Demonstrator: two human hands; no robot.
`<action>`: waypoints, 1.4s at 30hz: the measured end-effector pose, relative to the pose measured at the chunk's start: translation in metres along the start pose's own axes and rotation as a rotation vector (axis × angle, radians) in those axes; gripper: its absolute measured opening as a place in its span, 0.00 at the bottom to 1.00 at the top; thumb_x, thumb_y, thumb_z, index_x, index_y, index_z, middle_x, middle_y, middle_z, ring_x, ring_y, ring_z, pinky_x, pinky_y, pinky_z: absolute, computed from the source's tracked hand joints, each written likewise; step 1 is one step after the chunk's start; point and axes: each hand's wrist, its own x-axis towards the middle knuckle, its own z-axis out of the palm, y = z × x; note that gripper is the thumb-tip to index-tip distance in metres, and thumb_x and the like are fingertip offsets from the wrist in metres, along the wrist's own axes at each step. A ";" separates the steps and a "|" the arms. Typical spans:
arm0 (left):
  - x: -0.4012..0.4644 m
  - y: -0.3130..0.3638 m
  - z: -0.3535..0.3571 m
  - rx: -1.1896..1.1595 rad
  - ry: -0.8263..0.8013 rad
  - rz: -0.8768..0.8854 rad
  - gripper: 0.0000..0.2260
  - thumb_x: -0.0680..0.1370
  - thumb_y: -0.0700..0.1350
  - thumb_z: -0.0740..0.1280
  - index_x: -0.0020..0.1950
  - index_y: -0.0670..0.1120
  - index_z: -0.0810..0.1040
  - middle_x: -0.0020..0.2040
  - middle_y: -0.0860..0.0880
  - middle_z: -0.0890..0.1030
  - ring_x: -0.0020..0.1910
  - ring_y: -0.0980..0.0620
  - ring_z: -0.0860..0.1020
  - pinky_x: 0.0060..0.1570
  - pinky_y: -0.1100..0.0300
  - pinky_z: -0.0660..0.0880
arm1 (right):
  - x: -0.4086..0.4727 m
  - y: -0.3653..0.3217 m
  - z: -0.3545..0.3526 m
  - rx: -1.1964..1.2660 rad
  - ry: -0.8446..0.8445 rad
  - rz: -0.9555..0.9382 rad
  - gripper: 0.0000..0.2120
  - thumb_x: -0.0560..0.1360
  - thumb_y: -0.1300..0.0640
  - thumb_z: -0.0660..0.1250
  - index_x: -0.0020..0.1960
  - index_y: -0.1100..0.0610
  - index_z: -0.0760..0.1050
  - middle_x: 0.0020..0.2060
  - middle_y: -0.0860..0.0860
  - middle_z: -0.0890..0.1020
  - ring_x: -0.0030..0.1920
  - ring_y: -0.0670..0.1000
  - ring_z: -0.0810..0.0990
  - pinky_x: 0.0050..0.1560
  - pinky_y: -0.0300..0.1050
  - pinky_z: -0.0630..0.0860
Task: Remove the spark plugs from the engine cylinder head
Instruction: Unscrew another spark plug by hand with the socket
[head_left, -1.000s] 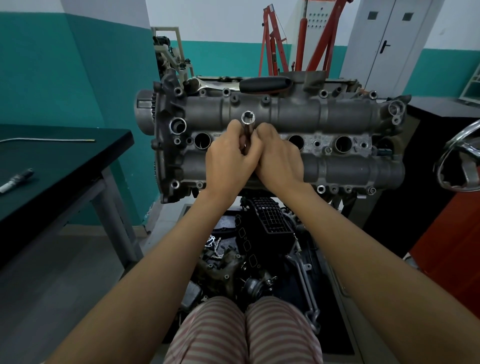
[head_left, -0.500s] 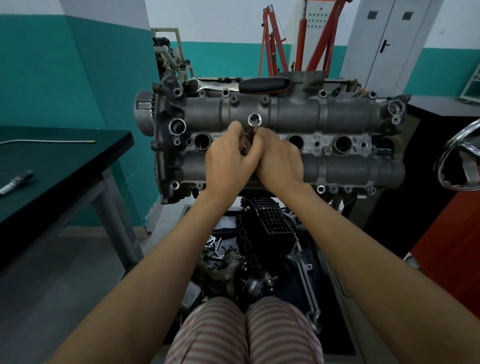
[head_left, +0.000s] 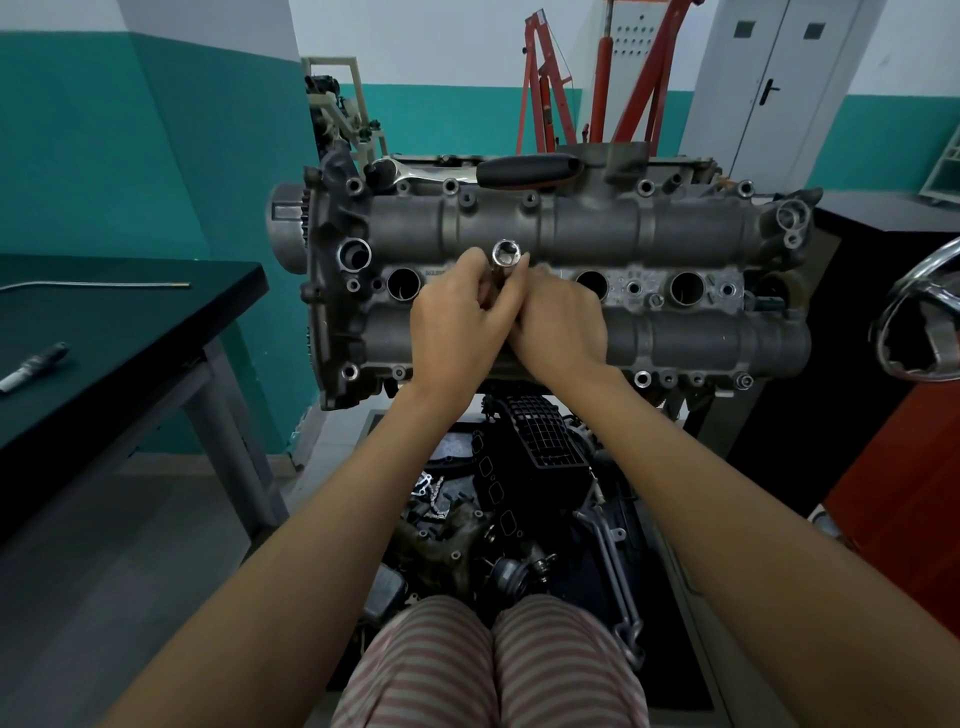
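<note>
The grey engine cylinder head (head_left: 675, 228) stands on edge in front of me, with a row of round spark plug wells (head_left: 403, 283) across its middle. A chrome spark plug socket (head_left: 506, 255) sticks out of the second well from the left, its open end facing me. My left hand (head_left: 457, 325) and my right hand (head_left: 558, 322) both grip the socket's shaft from either side, fingers curled round it. The well under my hands is hidden. One removed spark plug (head_left: 32, 366) lies on the dark table at left.
A ratchet with a black handle (head_left: 524, 173) lies on top of the head. The dark table (head_left: 130, 322) at left also holds a thin metal rod (head_left: 93, 284). Loose engine parts (head_left: 519, 493) fill the floor below. A red engine hoist (head_left: 597, 78) stands behind.
The socket's open end has tilted slightly to the right and back a little while both hands shifted their grip on it. My hands stay at the same well.
</note>
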 end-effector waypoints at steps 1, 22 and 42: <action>0.000 0.000 0.000 -0.003 -0.003 -0.009 0.16 0.77 0.49 0.65 0.35 0.39 0.70 0.25 0.52 0.66 0.25 0.53 0.66 0.28 0.61 0.64 | 0.000 0.000 0.001 -0.028 -0.010 0.001 0.10 0.77 0.56 0.57 0.44 0.60 0.75 0.38 0.55 0.81 0.36 0.58 0.78 0.32 0.44 0.59; 0.000 0.003 -0.002 0.038 -0.029 -0.033 0.11 0.76 0.46 0.64 0.39 0.39 0.72 0.28 0.48 0.72 0.28 0.51 0.70 0.30 0.57 0.68 | 0.002 0.003 0.003 -0.047 -0.075 0.015 0.08 0.78 0.53 0.55 0.48 0.58 0.68 0.41 0.55 0.80 0.38 0.59 0.78 0.33 0.45 0.60; -0.001 0.005 -0.004 0.047 -0.053 -0.009 0.11 0.77 0.46 0.62 0.42 0.38 0.72 0.30 0.46 0.74 0.29 0.49 0.73 0.31 0.55 0.70 | 0.001 0.003 0.003 -0.016 -0.035 0.039 0.07 0.79 0.54 0.55 0.48 0.58 0.63 0.38 0.56 0.80 0.37 0.60 0.78 0.33 0.45 0.55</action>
